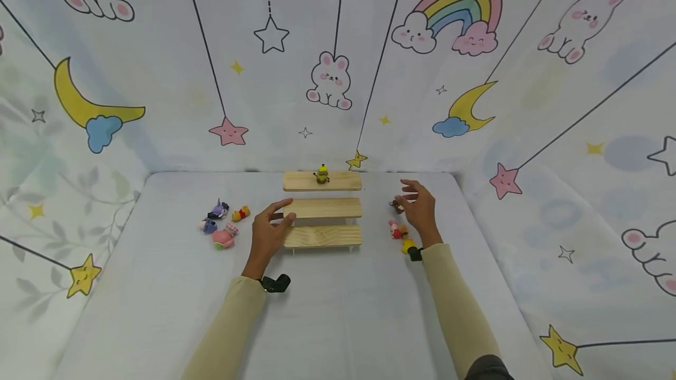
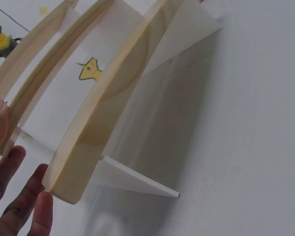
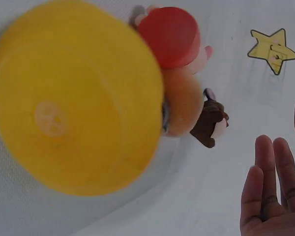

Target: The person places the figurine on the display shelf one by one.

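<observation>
A three-tier wooden display stand (image 1: 323, 236) with white supports stands mid-table. My left hand (image 1: 269, 230) holds the left end of its middle plank (image 1: 327, 208), thumb and fingers about the end. A minion figurine (image 1: 322, 175) in yellow and dark green stands on the top plank (image 1: 345, 181). To the right of the stand, my right hand (image 1: 421, 207) hovers with fingers loosely spread, holding nothing. Beside its fingertips is a small brown figurine (image 3: 210, 123). Nearer me lie a red-and-pink figurine (image 3: 169, 37) and a figurine with a large yellow base (image 3: 78, 98).
Left of the stand several figurines lie grouped: a purple-and-black one (image 1: 219, 210), a blue one (image 1: 209, 226), a pink one (image 1: 224, 237) and an orange-and-red bear (image 1: 240, 213). A white cloth (image 1: 338, 309) covers the table. Printed curtains (image 1: 296, 87) enclose the back and sides.
</observation>
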A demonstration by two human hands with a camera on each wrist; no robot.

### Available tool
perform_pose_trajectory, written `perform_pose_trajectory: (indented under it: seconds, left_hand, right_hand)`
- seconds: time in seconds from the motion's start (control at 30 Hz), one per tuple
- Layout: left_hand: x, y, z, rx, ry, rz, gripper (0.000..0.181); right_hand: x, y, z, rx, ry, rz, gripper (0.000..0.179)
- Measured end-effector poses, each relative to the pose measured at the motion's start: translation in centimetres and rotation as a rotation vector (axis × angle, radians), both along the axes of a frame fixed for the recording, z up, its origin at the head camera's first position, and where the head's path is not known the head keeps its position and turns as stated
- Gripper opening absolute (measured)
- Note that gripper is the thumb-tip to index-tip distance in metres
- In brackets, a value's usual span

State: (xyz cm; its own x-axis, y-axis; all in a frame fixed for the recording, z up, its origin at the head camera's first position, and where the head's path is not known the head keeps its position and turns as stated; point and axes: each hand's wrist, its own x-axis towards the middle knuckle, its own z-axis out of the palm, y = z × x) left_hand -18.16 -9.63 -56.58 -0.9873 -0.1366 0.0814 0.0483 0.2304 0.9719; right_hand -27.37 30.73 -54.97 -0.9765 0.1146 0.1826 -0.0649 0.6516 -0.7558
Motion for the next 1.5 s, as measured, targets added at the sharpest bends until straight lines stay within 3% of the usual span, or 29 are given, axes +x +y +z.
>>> perform_pose_trajectory:
  seconds: [0.33, 0.7, 1.1, 1.3, 1.5]
  left_hand:
    - [0.0, -0.1, 0.1, 0.002, -0.01, 0.001, 0.044]
    - [0.0, 0.1, 0.2, -0.015, -0.027, 0.01, 0.044]
    - [-0.1, 0.1, 0.2, -0.005, -0.026, 0.009, 0.043]
    - [-0.2, -0.2, 0.2, -0.008, -0.007, 0.002, 0.043]
    - [-0.2, -0.5, 0.2, -0.007, 0.006, -0.008, 0.042]
  right_hand:
    - [-1.0, 0.9, -1.4, 0.041, -0.172, 0.003, 0.046]
    - [-0.7, 1.1, -2.0, 0.069, -0.24, -0.036, 0.036]
    - [-1.0, 1.3, -1.9, 0.122, -0.353, 0.021, 0.034]
    - [-1.0, 1.5, -1.8, 0.151, -0.377, 0.037, 0.037]
    - [-0.3, 1.4, -1.4, 0.133, -0.335, 0.042, 0.04]
